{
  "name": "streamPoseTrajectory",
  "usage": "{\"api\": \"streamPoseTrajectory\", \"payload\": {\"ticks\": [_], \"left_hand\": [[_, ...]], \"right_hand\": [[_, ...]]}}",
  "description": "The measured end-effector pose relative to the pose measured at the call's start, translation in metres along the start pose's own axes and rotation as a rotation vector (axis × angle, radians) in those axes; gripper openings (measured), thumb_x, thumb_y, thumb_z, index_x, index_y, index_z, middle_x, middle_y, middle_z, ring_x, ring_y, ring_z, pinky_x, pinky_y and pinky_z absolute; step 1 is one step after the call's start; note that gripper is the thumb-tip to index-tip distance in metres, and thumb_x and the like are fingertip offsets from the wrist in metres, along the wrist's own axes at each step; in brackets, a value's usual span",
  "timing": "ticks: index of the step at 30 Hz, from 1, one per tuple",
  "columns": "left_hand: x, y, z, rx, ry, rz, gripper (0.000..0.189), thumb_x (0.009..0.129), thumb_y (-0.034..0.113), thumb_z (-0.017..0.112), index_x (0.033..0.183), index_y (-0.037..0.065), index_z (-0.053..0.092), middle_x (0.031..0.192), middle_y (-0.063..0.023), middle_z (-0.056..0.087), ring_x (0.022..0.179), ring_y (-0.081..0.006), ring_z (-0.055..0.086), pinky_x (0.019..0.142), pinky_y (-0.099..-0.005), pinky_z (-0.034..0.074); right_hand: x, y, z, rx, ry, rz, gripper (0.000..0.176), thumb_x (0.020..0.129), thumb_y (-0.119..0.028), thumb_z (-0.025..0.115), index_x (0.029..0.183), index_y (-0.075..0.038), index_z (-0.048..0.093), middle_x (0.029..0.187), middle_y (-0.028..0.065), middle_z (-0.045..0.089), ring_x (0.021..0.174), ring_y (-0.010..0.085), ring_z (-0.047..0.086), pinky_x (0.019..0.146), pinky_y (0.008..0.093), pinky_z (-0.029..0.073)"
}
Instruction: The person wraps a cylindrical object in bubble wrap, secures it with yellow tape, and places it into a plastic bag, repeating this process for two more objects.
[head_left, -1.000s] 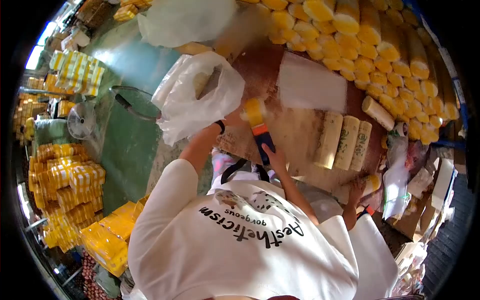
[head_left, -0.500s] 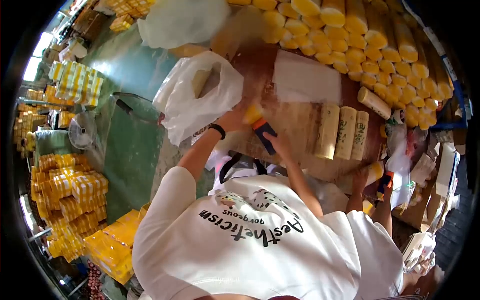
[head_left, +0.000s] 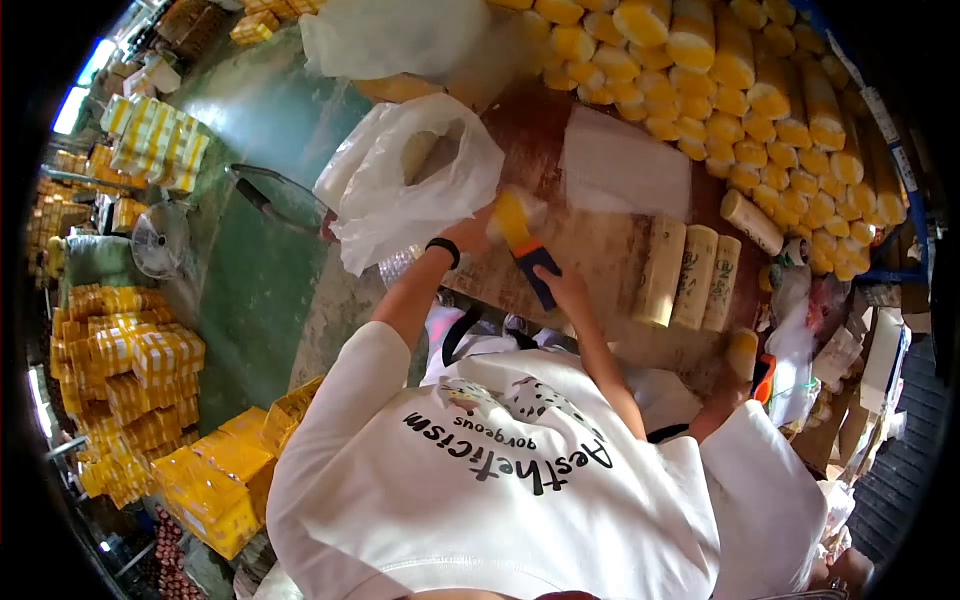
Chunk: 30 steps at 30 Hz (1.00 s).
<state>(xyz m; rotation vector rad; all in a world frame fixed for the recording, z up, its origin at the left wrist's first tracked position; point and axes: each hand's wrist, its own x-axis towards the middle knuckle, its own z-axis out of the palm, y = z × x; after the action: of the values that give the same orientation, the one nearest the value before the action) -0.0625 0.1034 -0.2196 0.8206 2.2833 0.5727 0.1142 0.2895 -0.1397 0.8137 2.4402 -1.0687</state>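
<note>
My right hand point(head_left: 566, 288) is closed round the dark blue and orange handle of a putty knife point(head_left: 530, 262). Its broad blade looks yellow and points away from me, beside my left hand. On that wrist is a black band; my left hand point(head_left: 472, 234) reaches over the worktable point(head_left: 575, 240), close to the blade. Blur and the blade hide its fingertips, and a pale smear shows on the blade's far side. Just beyond my left hand sits a crumpled white plastic bag point(head_left: 350, 210), its mouth gaping over a pale roll-shaped thing.
Three pale printed cylindrical packs point(head_left: 692, 275) lie to the right, with another pack point(head_left: 751, 222) behind them. Yellow-ended rolls point(head_left: 690, 90) are stacked at the back. A co-worker's hand point(head_left: 725, 395) is at my right, near an orange-handled tool point(head_left: 764, 378). Yellow cartons point(head_left: 215, 480) and a fan point(head_left: 160, 241) stand left.
The putty knife's blade now shows more fully beside my left hand. The co-worker's hands have shifted, and only one shows clearly now. The view has moved slightly.
</note>
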Motion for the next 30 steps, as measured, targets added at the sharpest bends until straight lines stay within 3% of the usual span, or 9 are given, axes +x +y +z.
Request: {"api": "streamPoseTrajectory", "payload": {"ticks": [2,8,14,20,21,23,27,28,30], "left_hand": [[0.005,-0.009,0.007,0.002,0.002,0.024,0.099,0.071,0.022,0.073,0.147,0.005,0.011,0.141,-0.0273,0.034,0.130,-0.0402,0.034,0.107,-0.0424,0.028],[-0.010,-0.003,-0.006,-0.042,-0.050,0.026,0.087,0.073,0.028,0.071,0.142,0.006,0.023,0.135,-0.0239,0.041,0.124,-0.0383,0.041,0.101,-0.0439,0.035],[-0.045,0.039,-0.013,-0.059,-0.021,-0.083,0.076,0.074,0.033,0.069,0.137,0.007,0.035,0.130,-0.0205,0.049,0.118,-0.0364,0.048,0.094,-0.0453,0.041],[-0.145,0.013,-0.005,0.349,0.406,-0.163,0.085,0.068,0.040,0.075,0.137,0.006,0.038,0.132,-0.0186,0.047,0.120,-0.0348,0.047,0.096,-0.0448,0.041],[-0.160,-0.004,0.002,0.239,0.423,-0.160,0.089,0.066,0.040,0.077,0.137,0.006,0.036,0.132,-0.0187,0.046,0.121,-0.0356,0.045,0.098,-0.0444,0.040],[-0.183,-0.036,0.024,0.022,0.470,-0.157,0.095,0.062,0.038,0.080,0.139,0.004,0.034,0.131,-0.0189,0.046,0.122,-0.0373,0.043,0.101,-0.0437,0.038],[-0.164,-0.036,0.085,0.172,0.599,-0.007,0.075,0.068,0.028,0.077,0.129,-0.004,0.047,0.132,-0.0202,0.044,0.122,-0.0393,0.041,0.102,-0.0431,0.037],[-0.160,-0.031,0.092,0.083,0.522,-0.149,0.060,0.081,0.033,0.063,0.129,0.000,0.049,0.136,-0.0214,0.043,0.133,-0.0388,0.027,0.109,-0.0439,0.030],[-0.145,-0.033,0.097,0.319,0.556,-0.061,0.054,0.081,0.031,0.060,0.125,0.001,0.053,0.131,-0.0196,0.047,0.127,-0.0370,0.034,0.104,-0.0438,0.034]], "right_hand": [[0.029,-0.017,0.009,-0.073,-0.043,0.032,0.055,0.077,-0.052,0.065,0.094,0.000,0.066,0.088,0.0228,0.066,0.081,0.0373,0.065,0.072,0.0428,0.050],[0.051,-0.055,0.008,-0.453,0.093,-0.272,0.043,0.077,-0.044,0.066,0.093,-0.004,0.068,0.086,0.0205,0.066,0.082,0.0369,0.065,0.073,0.0452,0.051],[0.007,0.013,-0.053,-0.075,0.136,-0.042,0.054,0.078,-0.052,0.065,0.095,0.000,0.066,0.082,0.0205,0.066,0.079,0.0341,0.065,0.070,0.0425,0.050],[-0.012,0.053,-0.075,-0.111,0.327,0.109,0.060,0.082,-0.056,0.060,0.098,0.002,0.064,0.087,0.0218,0.066,0.083,0.0381,0.064,0.072,0.0423,0.048],[-0.011,0.052,-0.074,-0.090,0.339,0.141,0.061,0.082,-0.056,0.059,0.097,0.002,0.064,0.088,0.0220,0.066,0.083,0.0390,0.064,0.073,0.0424,0.048],[0.005,0.062,-0.063,-0.049,0.401,0.030,0.058,0.083,-0.054,0.061,0.096,0.003,0.063,0.085,0.0200,0.066,0.079,0.0343,0.064,0.071,0.0399,0.048],[0.038,0.063,-0.050,0.198,0.260,-0.182,0.064,0.085,-0.055,0.059,0.103,0.006,0.059,0.088,0.0182,0.065,0.076,0.0281,0.063,0.071,0.0370,0.048],[0.042,0.059,-0.051,0.232,0.250,-0.196,0.062,0.085,-0.055,0.059,0.101,0.005,0.060,0.088,0.0166,0.065,0.077,0.0265,0.062,0.072,0.0358,0.047],[0.045,0.049,-0.048,0.304,0.237,-0.214,0.059,0.084,-0.055,0.060,0.095,0.004,0.061,0.086,0.0132,0.064,0.078,0.0232,0.061,0.072,0.0333,0.046]]}}
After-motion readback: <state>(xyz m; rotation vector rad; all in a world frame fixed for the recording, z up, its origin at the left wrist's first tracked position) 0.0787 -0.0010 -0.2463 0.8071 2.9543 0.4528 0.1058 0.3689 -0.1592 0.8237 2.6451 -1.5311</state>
